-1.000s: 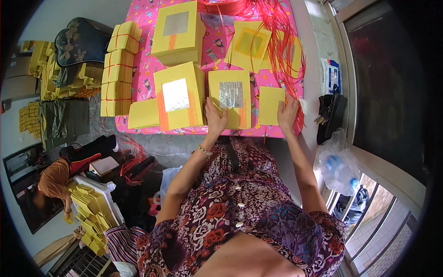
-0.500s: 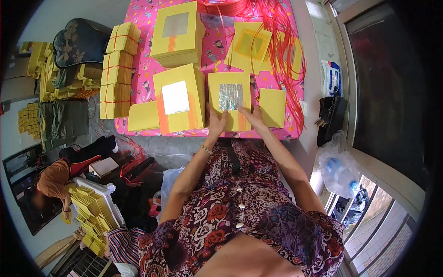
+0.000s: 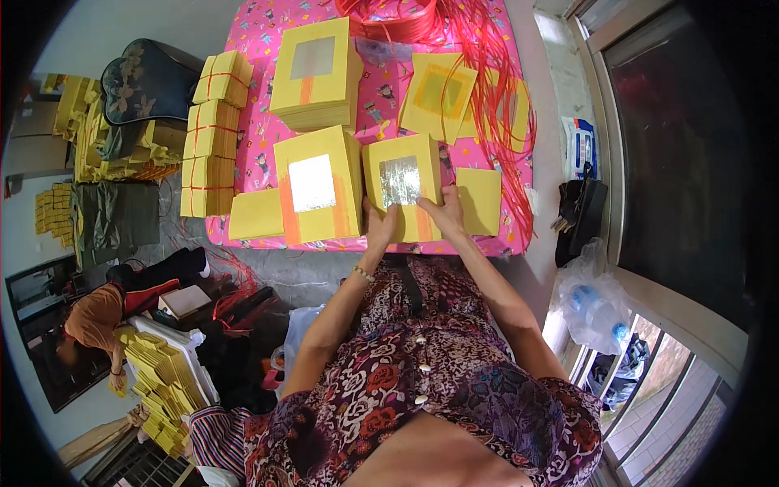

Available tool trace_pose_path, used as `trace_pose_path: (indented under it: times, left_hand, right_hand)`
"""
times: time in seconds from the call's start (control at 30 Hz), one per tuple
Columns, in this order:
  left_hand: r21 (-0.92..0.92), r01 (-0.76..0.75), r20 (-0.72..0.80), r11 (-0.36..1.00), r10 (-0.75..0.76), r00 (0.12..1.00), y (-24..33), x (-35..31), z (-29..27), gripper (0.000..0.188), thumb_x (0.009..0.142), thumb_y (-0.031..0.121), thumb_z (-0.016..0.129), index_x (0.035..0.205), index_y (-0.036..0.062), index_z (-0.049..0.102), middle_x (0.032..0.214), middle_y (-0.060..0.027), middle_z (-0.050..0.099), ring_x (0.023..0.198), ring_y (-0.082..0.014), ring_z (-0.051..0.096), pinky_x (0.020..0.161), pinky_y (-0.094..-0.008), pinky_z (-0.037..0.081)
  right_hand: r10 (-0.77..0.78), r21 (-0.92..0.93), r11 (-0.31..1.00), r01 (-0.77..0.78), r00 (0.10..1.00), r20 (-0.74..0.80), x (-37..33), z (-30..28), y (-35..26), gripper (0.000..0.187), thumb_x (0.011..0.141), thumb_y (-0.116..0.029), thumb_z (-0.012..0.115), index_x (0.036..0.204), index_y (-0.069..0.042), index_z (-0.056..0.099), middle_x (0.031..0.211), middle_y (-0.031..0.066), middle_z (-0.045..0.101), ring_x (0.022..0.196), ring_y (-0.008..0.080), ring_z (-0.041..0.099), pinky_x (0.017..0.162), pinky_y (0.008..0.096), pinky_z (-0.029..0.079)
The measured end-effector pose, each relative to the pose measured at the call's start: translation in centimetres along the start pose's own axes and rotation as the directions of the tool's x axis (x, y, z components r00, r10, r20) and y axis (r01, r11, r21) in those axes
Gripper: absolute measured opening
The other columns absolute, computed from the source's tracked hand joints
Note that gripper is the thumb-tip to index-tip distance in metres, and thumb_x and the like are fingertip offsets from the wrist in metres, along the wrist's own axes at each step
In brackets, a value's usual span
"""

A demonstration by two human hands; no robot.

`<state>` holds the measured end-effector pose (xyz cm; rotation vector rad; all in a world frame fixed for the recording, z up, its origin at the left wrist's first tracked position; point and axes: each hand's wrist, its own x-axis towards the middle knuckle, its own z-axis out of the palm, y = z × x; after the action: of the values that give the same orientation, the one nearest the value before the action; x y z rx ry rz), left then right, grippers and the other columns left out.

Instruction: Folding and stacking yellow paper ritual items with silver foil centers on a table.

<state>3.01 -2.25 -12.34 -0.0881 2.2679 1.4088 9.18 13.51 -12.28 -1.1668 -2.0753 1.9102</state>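
A stack of yellow paper sheets [image 3: 419, 167], its top sheet bearing a silver foil square, stands at the table's near edge. My left hand [image 3: 380, 223] grips its near left corner, thumb on the top sheet. On the right side, my right hand [image 3: 444, 213] clasps the same stack, thumb on top near the foil and fingers down the side. Touching it on the left is a taller yellow stack [image 3: 346, 170] with a bright foil square and an orange band. A lower plain yellow stack [image 3: 479, 201] lies just right of my right hand.
Bundles tied with red string [image 3: 213, 122] line the table's left side. Behind stands a big yellow stack [image 3: 310, 85]; red plastic strands [image 3: 495, 77] trail over loose sheets [image 3: 438, 97] at right. At lower left, another person's arm [image 3: 118, 361] reaches beside piled yellow paper [image 3: 166, 381].
The held stack has turned slightly, its far end shifting left against the taller stack. Both hands keep their hold. The whole table sits a little lower in the picture.
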Motion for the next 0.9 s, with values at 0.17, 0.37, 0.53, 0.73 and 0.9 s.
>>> trace_pose_path:
  times: [0.17,0.37,0.53,0.73,0.9]
  left_hand:
    - [-0.292,0.058,0.089,0.954,-0.034,0.995,0.9,-1.0,0.2,0.070,0.087,0.025,0.068,0.137,-0.0062,0.031,0.127,-0.0198,0.055,0.117,-0.0263,0.055,0.100,-0.0345,0.043]
    - [-0.489,0.126,0.258,0.863,0.005,0.966,7.0,-3.8,-2.0,0.076,0.082,0.020,0.076,0.139,-0.0044,0.030,0.127,-0.0173,0.054,0.116,-0.0225,0.054,0.097,-0.0336,0.046]
    - [-0.569,0.032,0.232,0.822,0.123,0.965,10.6,-6.2,-5.9,0.068,0.084,0.023,0.075,0.137,-0.0018,0.040,0.123,-0.0113,0.057,0.109,-0.0190,0.057,0.092,-0.0322,0.049]
    - [-0.623,-0.016,-0.017,0.782,0.008,1.000,10.9,-8.0,-11.8,0.046,0.088,0.021,0.070,0.125,0.0011,0.053,0.105,-0.0054,0.064,0.089,-0.0120,0.063,0.075,-0.0264,0.051]
    - [-0.611,-0.101,-0.152,0.785,0.009,0.988,8.0,-5.8,-16.4,0.047,0.087,0.023,0.071,0.125,0.0008,0.053,0.109,-0.0059,0.064,0.094,-0.0126,0.061,0.080,-0.0272,0.050]
  right_hand:
    - [-0.155,0.141,0.980,0.142,0.985,0.082,-0.2,-2.4,-1.9,0.051,0.072,-0.019,0.085,0.101,-0.002,0.047,0.092,0.0090,0.063,0.085,0.0147,0.061,0.073,0.0289,0.051]
    - [-0.217,0.286,0.942,0.176,0.969,0.119,-3.2,-6.9,-8.3,0.042,0.077,-0.008,0.079,0.104,-0.003,0.047,0.094,0.0086,0.063,0.087,0.0142,0.062,0.075,0.0267,0.051]
    - [-0.111,0.375,0.927,-0.017,0.941,0.319,-4.8,-6.8,-13.4,0.038,0.081,-0.007,0.075,0.108,-0.003,0.048,0.100,0.0096,0.062,0.089,0.0146,0.062,0.080,0.0276,0.051]
    - [-0.201,0.345,0.939,0.021,0.843,0.498,-3.1,-1.1,-13.8,0.060,0.081,-0.018,0.077,0.128,0.001,0.045,0.116,0.0112,0.058,0.103,0.0178,0.059,0.088,0.0300,0.049]
    - [-0.138,0.266,0.962,-0.057,0.740,0.658,-1.2,4.9,-14.4,0.052,0.084,-0.023,0.075,0.124,0.000,0.051,0.114,0.0085,0.061,0.103,0.0153,0.060,0.091,0.0300,0.047]
